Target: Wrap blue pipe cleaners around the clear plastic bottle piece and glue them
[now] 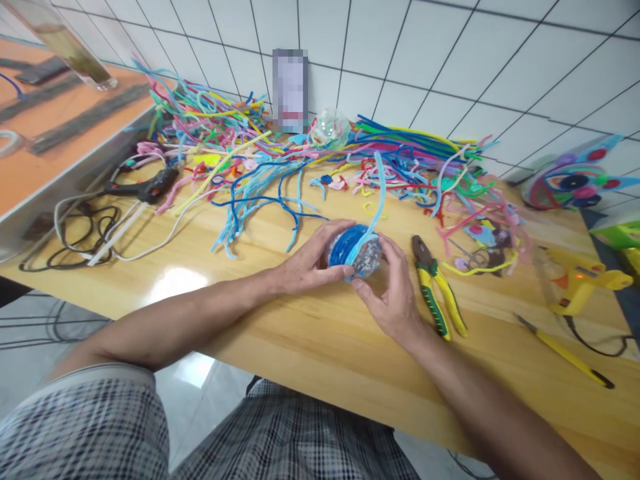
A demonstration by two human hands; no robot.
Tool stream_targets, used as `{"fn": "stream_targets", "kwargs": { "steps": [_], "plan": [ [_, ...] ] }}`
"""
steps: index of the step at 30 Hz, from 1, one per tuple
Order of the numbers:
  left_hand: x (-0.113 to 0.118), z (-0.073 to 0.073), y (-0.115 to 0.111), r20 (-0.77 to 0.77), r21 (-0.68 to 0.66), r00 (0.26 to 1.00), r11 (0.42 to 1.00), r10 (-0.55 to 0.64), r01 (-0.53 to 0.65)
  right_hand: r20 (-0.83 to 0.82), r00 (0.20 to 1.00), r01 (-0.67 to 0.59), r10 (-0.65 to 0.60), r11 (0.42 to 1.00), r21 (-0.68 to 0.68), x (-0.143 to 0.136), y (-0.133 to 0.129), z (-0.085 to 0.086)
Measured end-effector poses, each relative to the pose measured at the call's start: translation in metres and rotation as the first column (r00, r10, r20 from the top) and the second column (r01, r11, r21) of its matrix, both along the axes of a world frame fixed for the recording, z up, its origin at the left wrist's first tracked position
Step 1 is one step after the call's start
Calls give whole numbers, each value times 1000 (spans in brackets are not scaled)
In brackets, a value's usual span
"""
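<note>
Both hands hold a round, clear ball partly wrapped in dark blue pipe cleaner, just above the wooden table near its front edge. My left hand grips it from the left, fingers behind and thumb along the front. From the right, my right hand curls round it, thumb at its lower front. A light blue pipe cleaner lies across the ball, and its free end stands up and away from me. Pliers with yellow and green handles lie right of my right hand.
Heaped pipe cleaners run along the tiled wall, with a phone and a clear ball among them. A black glue gun and cables lie left. Rightward are a yellow glue gun, a yellow-handled pointed tool and a decorated piece.
</note>
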State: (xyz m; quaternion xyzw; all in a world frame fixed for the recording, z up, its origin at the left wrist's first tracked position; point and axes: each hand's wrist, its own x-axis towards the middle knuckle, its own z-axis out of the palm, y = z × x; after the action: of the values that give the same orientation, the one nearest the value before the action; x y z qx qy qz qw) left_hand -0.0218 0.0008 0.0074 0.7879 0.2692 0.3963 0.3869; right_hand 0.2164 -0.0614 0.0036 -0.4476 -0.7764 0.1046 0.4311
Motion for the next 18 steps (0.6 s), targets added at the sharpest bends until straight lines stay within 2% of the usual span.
{"fn": "stream_targets", "kwargs": {
  "steps": [12, 18],
  "plan": [
    [0, -1, 1, 17, 37, 1000, 999, 3, -4, -51, 999, -7, 0, 992, -128, 1, 1, -6],
    [0, -2, -3, 3, -44, 998, 997, 63, -63, -88, 996, -16, 5, 991, -130, 0, 2, -7]
  ]
}}
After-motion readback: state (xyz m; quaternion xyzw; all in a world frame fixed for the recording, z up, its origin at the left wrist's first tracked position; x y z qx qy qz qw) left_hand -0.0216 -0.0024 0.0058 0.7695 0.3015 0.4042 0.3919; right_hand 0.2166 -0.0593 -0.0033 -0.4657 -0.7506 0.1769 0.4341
